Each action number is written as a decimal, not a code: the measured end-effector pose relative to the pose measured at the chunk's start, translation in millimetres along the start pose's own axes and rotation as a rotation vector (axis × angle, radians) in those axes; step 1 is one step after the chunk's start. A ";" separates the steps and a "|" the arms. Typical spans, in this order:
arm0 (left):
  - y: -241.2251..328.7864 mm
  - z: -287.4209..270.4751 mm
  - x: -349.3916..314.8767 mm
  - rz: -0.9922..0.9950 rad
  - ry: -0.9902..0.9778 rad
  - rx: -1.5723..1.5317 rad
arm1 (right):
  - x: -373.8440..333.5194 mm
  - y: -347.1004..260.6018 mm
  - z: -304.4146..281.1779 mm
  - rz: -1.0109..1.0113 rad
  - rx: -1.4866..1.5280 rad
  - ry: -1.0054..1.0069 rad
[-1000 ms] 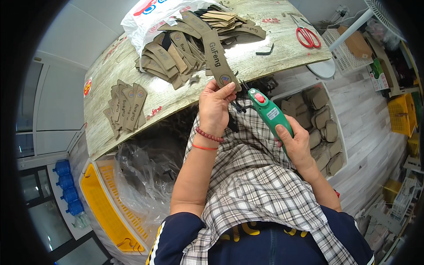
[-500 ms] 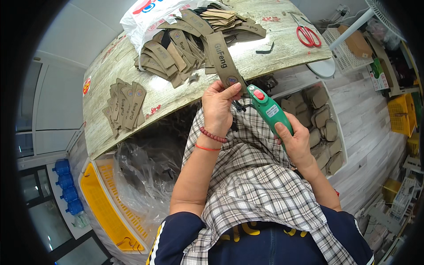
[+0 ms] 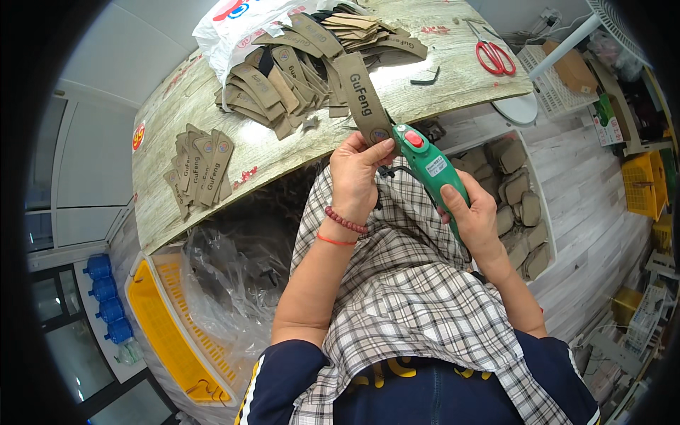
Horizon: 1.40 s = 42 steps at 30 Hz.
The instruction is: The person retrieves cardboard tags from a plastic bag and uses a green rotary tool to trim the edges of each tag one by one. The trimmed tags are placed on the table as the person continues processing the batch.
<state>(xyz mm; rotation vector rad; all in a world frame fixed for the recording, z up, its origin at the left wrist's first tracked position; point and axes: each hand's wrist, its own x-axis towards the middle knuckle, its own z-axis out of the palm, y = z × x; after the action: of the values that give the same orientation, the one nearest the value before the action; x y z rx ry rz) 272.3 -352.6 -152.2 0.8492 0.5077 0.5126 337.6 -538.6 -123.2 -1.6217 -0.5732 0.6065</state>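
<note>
Between the thumb and fingers of my left hand [image 3: 356,166] is the lower end of a khaki fabric strap [image 3: 360,95] with dark lettering and a small round emblem. The strap slants up over the table edge. My right hand [image 3: 473,212] is wrapped round a green electric scissors [image 3: 433,166] with a red button on top. Its head touches the strap's right edge, right beside my left thumb. What the blade does there is too small to tell. A fanned stack of similar straps [image 3: 202,170] lies on the table to the left.
On the wooden table [image 3: 297,145] are a heap of straps [image 3: 262,92], a white plastic bag [image 3: 234,42], red-handled scissors [image 3: 494,58] and a black hex key [image 3: 425,79]. A bin [image 3: 549,234] of khaki pieces stands at right, a yellow basket [image 3: 166,333] at lower left.
The electric scissors' head has shifted slightly up along the strap's edge. My left hand and the strap's lower end have moved a little right and down.
</note>
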 end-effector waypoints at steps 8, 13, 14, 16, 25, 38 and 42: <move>11.1 -9.4 5.8 0.138 0.081 -0.056 | -3.1 4.7 -4.5 0.052 0.005 0.008; 15.9 -12.8 8.9 0.189 0.143 -0.107 | -7.1 9.0 -3.7 0.049 -0.009 -0.041; 16.1 -12.1 8.3 0.191 0.144 -0.102 | -6.8 8.1 -2.7 0.043 -0.016 -0.046; 15.5 -9.9 6.9 0.193 0.146 -0.092 | -6.5 5.8 -1.7 0.039 -0.028 -0.047; 9.6 -10.7 4.6 0.211 0.161 -0.113 | -3.2 3.4 -2.4 0.048 -0.033 -0.041; 123.2 -145.5 48.6 0.583 0.648 -0.562 | -8.6 6.2 3.9 0.091 -0.001 -0.047; 109.0 -140.5 71.4 0.326 0.540 -0.551 | -6.4 7.6 4.9 0.065 -0.055 -0.062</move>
<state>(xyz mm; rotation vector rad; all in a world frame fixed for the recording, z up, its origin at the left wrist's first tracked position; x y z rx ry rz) 218.0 -168.9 -158.6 0.2496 0.6778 1.1370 329.8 -540.2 -130.9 -1.6828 -0.5887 0.6970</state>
